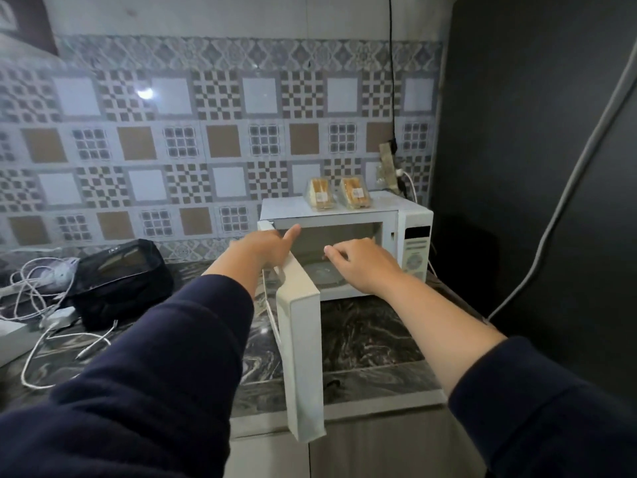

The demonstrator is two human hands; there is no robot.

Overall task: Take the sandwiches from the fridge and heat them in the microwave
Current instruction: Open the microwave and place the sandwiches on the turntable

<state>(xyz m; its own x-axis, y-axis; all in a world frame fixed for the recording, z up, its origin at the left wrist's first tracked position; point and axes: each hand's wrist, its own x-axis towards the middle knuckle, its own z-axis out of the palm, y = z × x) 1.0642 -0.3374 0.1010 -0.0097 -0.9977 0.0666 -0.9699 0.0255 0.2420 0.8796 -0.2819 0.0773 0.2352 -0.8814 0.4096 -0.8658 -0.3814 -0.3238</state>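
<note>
Two wrapped triangular sandwiches (320, 194) (354, 193) stand side by side on top of the white microwave (415, 236) at the back of the counter. The microwave door (300, 339) is swung wide open toward me, showing the glass turntable (324, 272) inside. My left hand (265, 248) rests on the door's top edge, thumb raised, fingers hidden behind the door. My right hand (362, 263) hovers in front of the open cavity, fingers loosely bent, holding nothing.
A dark marbled counter (362, 336) carries a black pouch (120, 281) and tangled white cables (41, 288) at the left. A power strip (389, 163) with a black cord hangs on the tiled wall behind the microwave. A dark panel (534, 167) stands at the right.
</note>
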